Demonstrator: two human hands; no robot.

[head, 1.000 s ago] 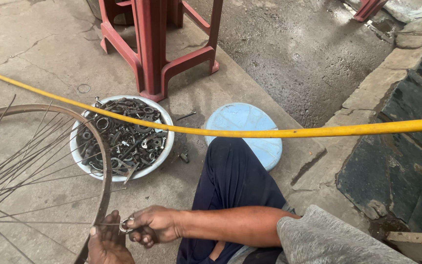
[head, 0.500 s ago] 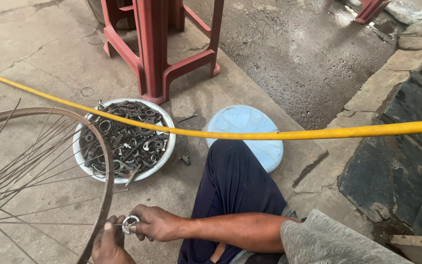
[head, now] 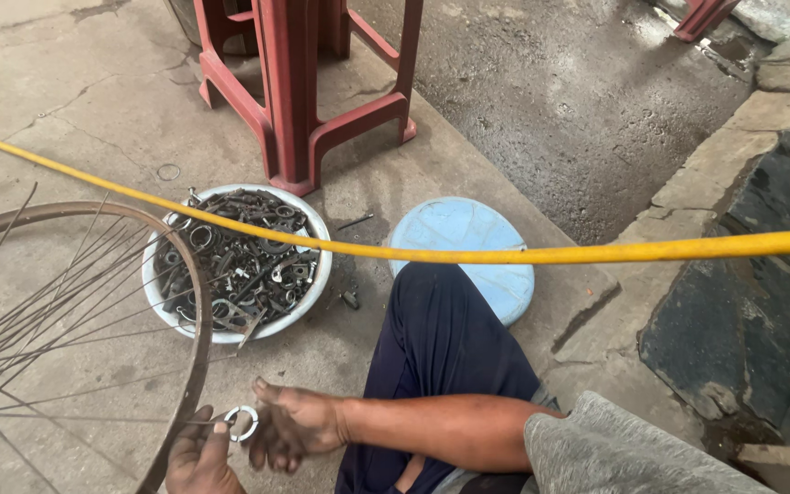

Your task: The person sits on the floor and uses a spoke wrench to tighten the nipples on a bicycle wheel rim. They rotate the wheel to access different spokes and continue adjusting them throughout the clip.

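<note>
From the bowl (head: 236, 266) of metal parts: the wheel rim (head: 196, 302) crosses its left edge, the round lid (head: 464, 245) lies to its right, the stool (head: 304, 82) stands behind it, and your hands work before it.

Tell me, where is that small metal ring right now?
Bottom left of the head view: the ring sits between the hands, left and right, beside the wheel rim.

Red plastic stool (head: 308, 87), white bowl of metal scrap (head: 235, 265), blue round lid (head: 464, 252), yellow hose (head: 505, 254)
</note>
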